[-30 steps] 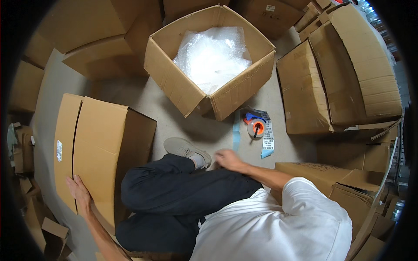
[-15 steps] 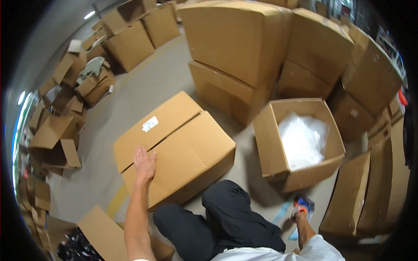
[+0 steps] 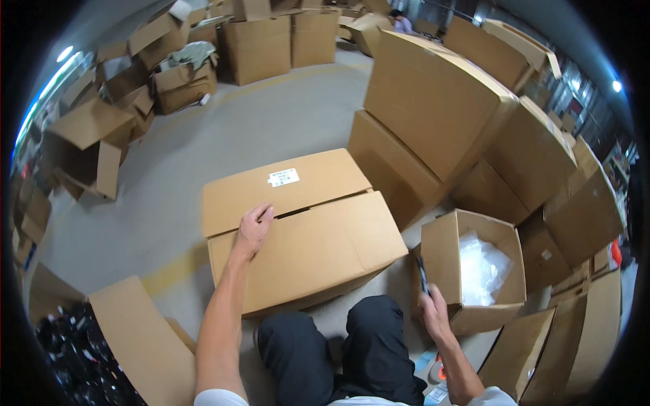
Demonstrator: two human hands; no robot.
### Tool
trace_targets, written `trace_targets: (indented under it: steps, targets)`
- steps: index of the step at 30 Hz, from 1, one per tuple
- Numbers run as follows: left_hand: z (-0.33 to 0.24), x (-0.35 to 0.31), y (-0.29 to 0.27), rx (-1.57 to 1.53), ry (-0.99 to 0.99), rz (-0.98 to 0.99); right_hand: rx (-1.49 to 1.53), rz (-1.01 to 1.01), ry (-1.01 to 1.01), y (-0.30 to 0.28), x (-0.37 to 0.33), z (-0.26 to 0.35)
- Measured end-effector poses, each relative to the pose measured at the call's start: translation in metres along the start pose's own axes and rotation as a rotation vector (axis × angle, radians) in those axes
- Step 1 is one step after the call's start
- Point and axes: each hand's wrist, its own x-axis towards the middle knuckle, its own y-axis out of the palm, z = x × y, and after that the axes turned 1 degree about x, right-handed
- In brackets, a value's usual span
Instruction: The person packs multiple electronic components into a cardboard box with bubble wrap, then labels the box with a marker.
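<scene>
A large closed carton [image 3: 318, 243] lies in front of my knees, with a dark gap between its two top flaps. My left hand [image 3: 255, 229] is at this gap, fingers bent in at the flap edge; what the fingertips do is partly hidden. A white label [image 3: 283, 177] is stuck on the far flap. My right hand [image 3: 435, 312] is closed around a slim dark tool [image 3: 422, 272] that points up and away, between the carton and an open box [image 3: 440, 264]. Whether the tool is a knife or a marker, I cannot tell.
Clear plastic bags [image 3: 482, 267] fill part of the open box. An orange-centred tape roll [image 3: 438, 371] lies near my right forearm. Tall stacked cartons [image 3: 433, 101] stand at the far right. A box of shiny black items [image 3: 81, 352] sits at the lower left.
My right hand has come up from beside the tape roll and now holds the slim dark tool. My left hand's spread fingers have curled in at the flap gap. The view has shifted.
</scene>
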Motion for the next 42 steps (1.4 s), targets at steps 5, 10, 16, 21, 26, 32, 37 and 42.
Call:
trace_targets:
  steps: [5, 10, 16, 21, 26, 32, 37, 42]
  targets:
    - [0.037, -0.006, -0.007, -0.505, -0.14, -0.127, -0.16, 0.571, -0.419, 0.159, 0.107, 0.127]
    - [0.03, -0.005, -0.004, -0.486, -0.168, -0.17, -0.027, 0.778, -0.391, 0.28, 0.131, 0.135]
    - [0.032, -0.005, -0.013, -0.698, -0.154, -0.161, -0.015, 0.804, -0.351, 0.3, 0.113, 0.137]
    - [0.026, 0.002, -0.006, -0.815, -0.205, -0.223, -0.172, 0.578, -0.689, 0.307, 0.125, 0.117]
    - [0.039, 0.012, 0.008, -0.825, -0.237, -0.414, -0.322, 0.36, -0.864, 0.317, 0.108, 0.122]
    - [0.022, 0.012, 0.006, -0.343, -0.366, -0.521, -0.645, 0.185, -0.835, 0.276, 0.11, 0.11]
    - [0.051, -0.011, -0.03, 0.627, -0.271, -0.356, -0.422, -0.007, -0.781, 0.194, 0.145, 0.091]
    - [0.054, -0.017, -0.052, 0.621, -0.544, -0.43, -0.321, -0.277, -0.655, 0.109, 0.157, 0.039]
